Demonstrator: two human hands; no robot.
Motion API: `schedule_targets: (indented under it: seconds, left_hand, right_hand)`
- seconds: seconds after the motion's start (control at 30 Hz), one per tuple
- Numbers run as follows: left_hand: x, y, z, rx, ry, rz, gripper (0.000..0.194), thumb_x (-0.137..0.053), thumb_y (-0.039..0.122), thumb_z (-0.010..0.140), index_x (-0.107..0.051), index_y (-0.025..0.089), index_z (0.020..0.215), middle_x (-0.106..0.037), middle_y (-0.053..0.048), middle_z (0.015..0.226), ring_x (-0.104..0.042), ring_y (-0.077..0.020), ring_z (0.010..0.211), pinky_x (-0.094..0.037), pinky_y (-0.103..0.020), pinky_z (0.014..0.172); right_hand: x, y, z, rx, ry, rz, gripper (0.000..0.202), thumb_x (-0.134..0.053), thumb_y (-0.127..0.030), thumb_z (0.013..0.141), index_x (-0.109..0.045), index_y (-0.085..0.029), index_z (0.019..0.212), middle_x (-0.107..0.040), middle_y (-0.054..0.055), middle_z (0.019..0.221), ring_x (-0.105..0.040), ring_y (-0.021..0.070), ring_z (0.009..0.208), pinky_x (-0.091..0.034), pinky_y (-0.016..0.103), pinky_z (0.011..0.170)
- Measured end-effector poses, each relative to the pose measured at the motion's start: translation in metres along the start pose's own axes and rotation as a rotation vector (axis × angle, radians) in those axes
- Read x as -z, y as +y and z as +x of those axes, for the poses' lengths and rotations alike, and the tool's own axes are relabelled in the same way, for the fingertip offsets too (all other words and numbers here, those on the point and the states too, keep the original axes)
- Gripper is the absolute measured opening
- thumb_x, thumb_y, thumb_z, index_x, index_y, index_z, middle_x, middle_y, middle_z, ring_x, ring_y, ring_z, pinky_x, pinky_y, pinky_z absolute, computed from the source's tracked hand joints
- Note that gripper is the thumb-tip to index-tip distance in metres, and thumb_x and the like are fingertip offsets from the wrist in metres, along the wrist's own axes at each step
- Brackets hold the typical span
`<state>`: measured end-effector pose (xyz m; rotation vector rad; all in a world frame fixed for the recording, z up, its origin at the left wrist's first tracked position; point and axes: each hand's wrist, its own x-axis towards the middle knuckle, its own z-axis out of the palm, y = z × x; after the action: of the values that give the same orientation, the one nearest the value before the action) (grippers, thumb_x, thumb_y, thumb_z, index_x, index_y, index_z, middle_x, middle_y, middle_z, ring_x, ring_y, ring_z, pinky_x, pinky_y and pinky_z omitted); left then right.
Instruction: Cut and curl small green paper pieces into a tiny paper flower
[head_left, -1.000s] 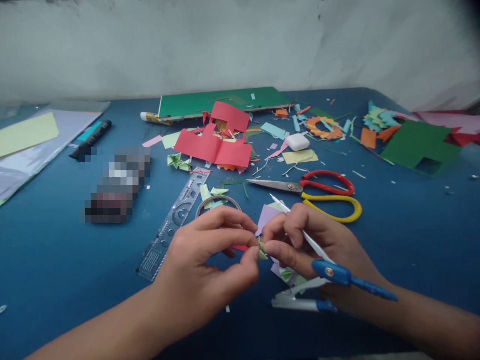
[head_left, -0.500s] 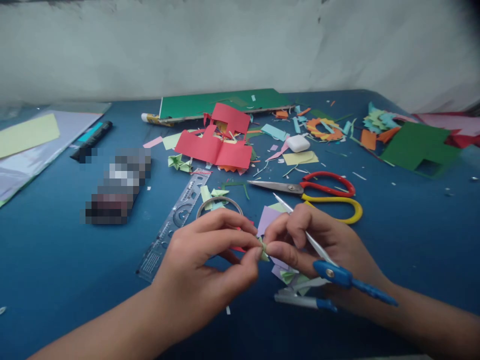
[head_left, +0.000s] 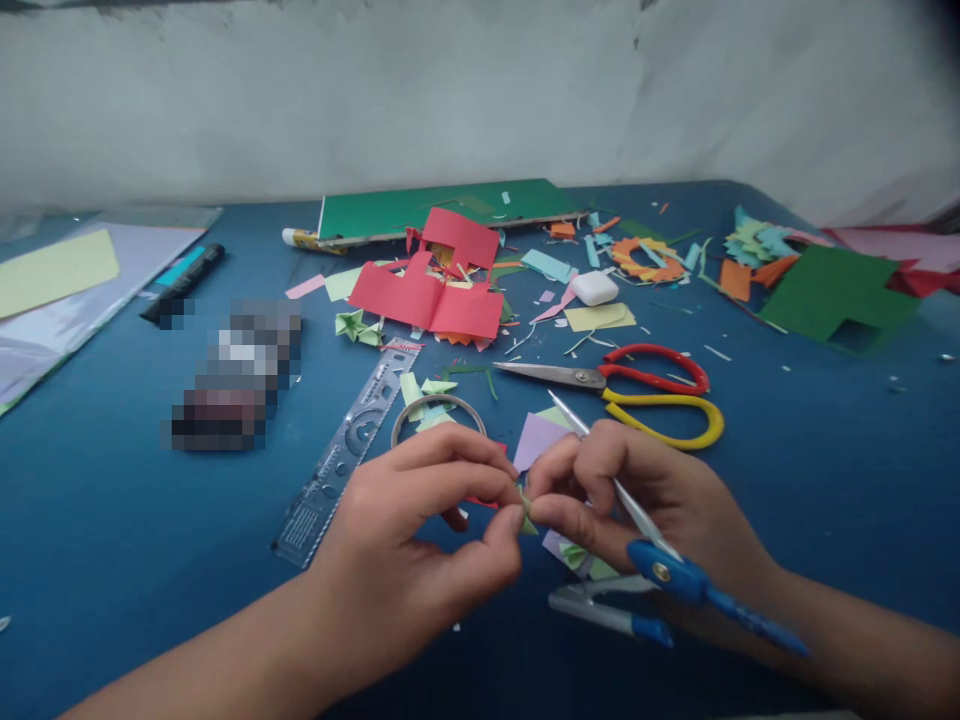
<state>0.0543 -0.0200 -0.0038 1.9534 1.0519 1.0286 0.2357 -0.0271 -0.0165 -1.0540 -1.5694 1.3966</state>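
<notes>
My left hand (head_left: 435, 520) has its thumb and index finger closed on a small light-green folded paper piece (head_left: 529, 515). Fingertips of my right hand (head_left: 637, 490) pinch the same piece from the other side and partly hide it. A drawing compass (head_left: 660, 572) with a blue hinge and silver pointed leg is tucked between my right fingers. Under that hand is a silver part with a blue end (head_left: 607, 608); whether it joins the compass I cannot tell. Purple paper (head_left: 538, 438) and a green folded piece (head_left: 574, 556) lie by my right hand.
Red-and-yellow-handled scissors (head_left: 600, 378) lie beyond my right hand. A clear ruler (head_left: 345, 455) and a tape ring (head_left: 480, 415) lie near my left. Cut red paper (head_left: 427, 300), a green board (head_left: 450, 208), a white case (head_left: 595, 288) and an orange paper ring (head_left: 649, 258) are farther back.
Both hands have shifted very slightly downward, still pinching the green paper. The compass handle has tilted a little lower. Objects on the table look unmoved.
</notes>
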Motion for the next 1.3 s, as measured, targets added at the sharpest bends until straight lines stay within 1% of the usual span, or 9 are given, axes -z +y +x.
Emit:
schedule_targets:
  seconds: [0.17,0.5,0.63,0.8,0.97,1.13,1.2,1.27,1.3]
  left_hand:
    - [0.0,0.0,-0.001,-0.069,0.008,0.062,0.015,-0.061,0.004,0.072,-0.065,0.018,0.067,-0.066,-0.001,0.077,-0.061,-0.0085,0.061,-0.052,-0.015,0.058]
    - [0.004,0.004,0.002,-0.228,0.007,0.27,0.014,-0.06,0.004,0.073,-0.064,0.017,0.07,-0.069,-0.003,0.076,-0.066,-0.0102,0.064,-0.055,-0.016,0.063]
    - [0.004,0.003,0.002,-0.222,0.007,0.29,0.014,-0.058,0.006,0.075,-0.064,0.019,0.071,-0.07,-0.003,0.078,-0.066,-0.0111,0.063,-0.056,-0.019,0.062]
    - [0.005,0.003,0.0,-0.215,0.033,0.244,0.013,-0.061,0.004,0.072,-0.062,0.017,0.072,-0.066,-0.002,0.076,-0.063,-0.0104,0.064,-0.054,-0.018,0.062]
    - [0.013,-0.002,0.003,-0.092,0.035,0.268,0.013,-0.051,0.008,0.079,-0.056,0.018,0.073,-0.062,-0.002,0.078,-0.06,-0.0121,0.07,-0.049,-0.021,0.062]
    - [0.017,-0.017,0.009,0.078,-0.154,0.541,0.023,-0.046,0.022,0.087,-0.055,0.018,0.066,-0.057,0.001,0.062,-0.053,-0.0129,0.053,-0.04,-0.023,0.047]
    - [0.015,-0.018,0.009,0.108,-0.154,0.453,0.019,-0.046,0.021,0.088,-0.059,0.018,0.074,-0.063,-0.001,0.07,-0.058,-0.0142,0.059,-0.045,-0.023,0.051]
    - [0.012,-0.014,0.007,0.151,-0.15,0.197,0.017,-0.045,0.02,0.089,-0.062,0.018,0.091,-0.067,-0.003,0.081,-0.063,-0.0152,0.068,-0.051,-0.024,0.058]
    - [0.011,-0.011,0.006,0.196,-0.169,0.044,0.019,-0.045,0.021,0.089,-0.062,0.019,0.095,-0.068,-0.003,0.08,-0.065,-0.0152,0.068,-0.053,-0.023,0.059]
  right_hand:
    - [-0.001,0.0,0.0,-0.046,-0.02,0.04,0.032,-0.063,-0.026,0.082,-0.037,-0.023,0.064,-0.061,-0.001,0.075,-0.056,0.0141,0.069,-0.047,0.028,0.061]
    - [-0.002,0.0,0.001,-0.037,-0.008,0.043,0.032,-0.062,-0.025,0.082,-0.036,-0.023,0.064,-0.06,-0.001,0.073,-0.054,0.0135,0.066,-0.045,0.027,0.059]
    - [0.0,0.0,0.003,-0.019,-0.001,0.036,0.031,-0.063,-0.021,0.082,-0.037,-0.022,0.064,-0.061,-0.002,0.074,-0.055,0.0113,0.065,-0.045,0.025,0.057]
    - [0.001,-0.001,0.003,-0.005,0.021,0.064,0.032,-0.064,-0.019,0.08,-0.037,-0.022,0.064,-0.062,-0.002,0.074,-0.055,0.0109,0.065,-0.045,0.024,0.058]
    - [0.003,0.001,0.006,-0.06,-0.029,0.231,0.032,-0.066,-0.016,0.079,-0.038,-0.021,0.065,-0.061,-0.002,0.074,-0.054,0.0095,0.064,-0.044,0.022,0.057]
    - [0.007,0.009,0.011,-0.165,-0.177,0.531,0.037,-0.071,-0.024,0.077,-0.036,-0.02,0.067,-0.058,-0.002,0.073,-0.048,0.0072,0.058,-0.039,0.02,0.052]
    - [0.007,0.012,0.012,-0.199,-0.198,0.591,0.039,-0.073,-0.027,0.075,-0.036,-0.02,0.068,-0.056,-0.002,0.073,-0.046,0.007,0.057,-0.037,0.02,0.051]
    - [0.007,0.015,0.012,-0.203,-0.202,0.605,0.039,-0.073,-0.028,0.075,-0.036,-0.02,0.068,-0.056,-0.003,0.073,-0.047,0.0072,0.058,-0.037,0.02,0.052]
    - [0.007,0.016,0.012,-0.181,-0.209,0.606,0.038,-0.073,-0.027,0.075,-0.036,-0.02,0.068,-0.056,-0.003,0.073,-0.047,0.0072,0.059,-0.037,0.02,0.052]
